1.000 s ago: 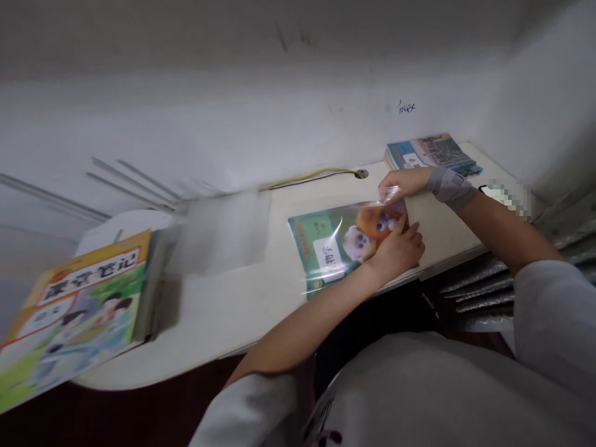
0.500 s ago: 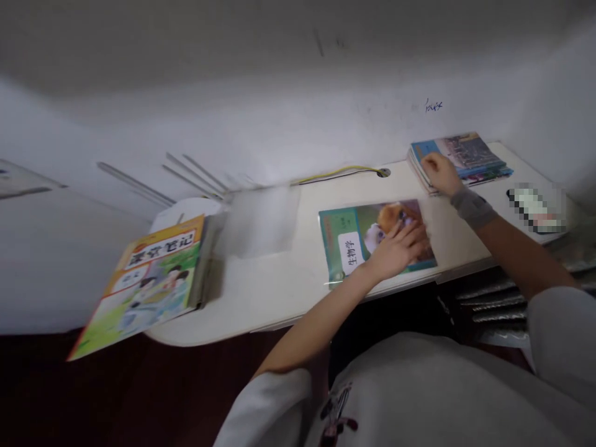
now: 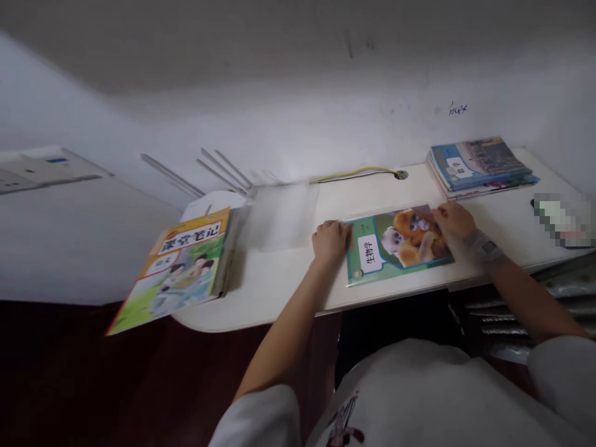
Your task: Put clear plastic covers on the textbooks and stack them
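A biology textbook (image 3: pixel 372 251) with a green cover and golden monkeys lies flat on the white desk in front of me, its glossy edge suggesting a clear sleeve. My left hand (image 3: pixel 329 243) has its fingers curled at the book's left edge. At the opposite edge, my right hand (image 3: pixel 457 222) pinches the upper right corner; a band is on that wrist. Both hands are slightly blurred. Left of my left hand lies a translucent plastic sheet (image 3: pixel 283 217).
A stack of books (image 3: pixel 484 162) with a blue maths book on top stands at the back right. An orange-and-green notebook (image 3: pixel 186 267) tops a pile at the desk's left end, overhanging the edge. A phone-like item (image 3: pixel 561 217), partly pixelated, lies far right. A yellow cable (image 3: pixel 354 172) runs along the wall.
My left hand has slid from the book's cover to its left edge. My right hand has come down from the stack at the back to the book's right edge. The view has shifted.
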`<act>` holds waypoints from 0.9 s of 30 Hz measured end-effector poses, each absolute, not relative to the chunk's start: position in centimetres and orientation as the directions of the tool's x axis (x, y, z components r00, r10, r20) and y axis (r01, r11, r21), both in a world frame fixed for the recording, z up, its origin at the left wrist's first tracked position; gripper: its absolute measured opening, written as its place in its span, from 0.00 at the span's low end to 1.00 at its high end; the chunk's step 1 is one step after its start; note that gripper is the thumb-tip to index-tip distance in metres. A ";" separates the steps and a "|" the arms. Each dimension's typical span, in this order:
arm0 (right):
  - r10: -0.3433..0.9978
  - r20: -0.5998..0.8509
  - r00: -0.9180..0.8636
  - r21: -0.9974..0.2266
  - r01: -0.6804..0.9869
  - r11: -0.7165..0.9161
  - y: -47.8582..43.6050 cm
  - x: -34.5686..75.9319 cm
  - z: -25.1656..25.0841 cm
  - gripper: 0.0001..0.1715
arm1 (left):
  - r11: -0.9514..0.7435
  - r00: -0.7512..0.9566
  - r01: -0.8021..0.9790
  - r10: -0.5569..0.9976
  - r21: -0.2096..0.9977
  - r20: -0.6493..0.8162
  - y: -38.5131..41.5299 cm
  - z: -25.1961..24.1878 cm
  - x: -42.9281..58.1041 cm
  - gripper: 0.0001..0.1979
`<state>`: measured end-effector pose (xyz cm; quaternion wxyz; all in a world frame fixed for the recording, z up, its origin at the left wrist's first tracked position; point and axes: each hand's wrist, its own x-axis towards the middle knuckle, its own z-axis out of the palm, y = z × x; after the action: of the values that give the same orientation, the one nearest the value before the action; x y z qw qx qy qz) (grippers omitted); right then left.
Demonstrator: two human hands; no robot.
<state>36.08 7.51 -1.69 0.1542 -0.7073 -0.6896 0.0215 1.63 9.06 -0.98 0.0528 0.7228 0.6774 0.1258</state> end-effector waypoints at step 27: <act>0.969 0.248 0.013 -0.167 0.986 0.030 11.5 30.2 -2.7 0.18 | -0.033 0.027 0.987 0.999 0.156 0.041 9.3 1.7 3.1 0.25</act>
<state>30.20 11.49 -2.74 0.1484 -0.6959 -0.7021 -0.0284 3.10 9.25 1.73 0.0416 0.7154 0.6941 0.0692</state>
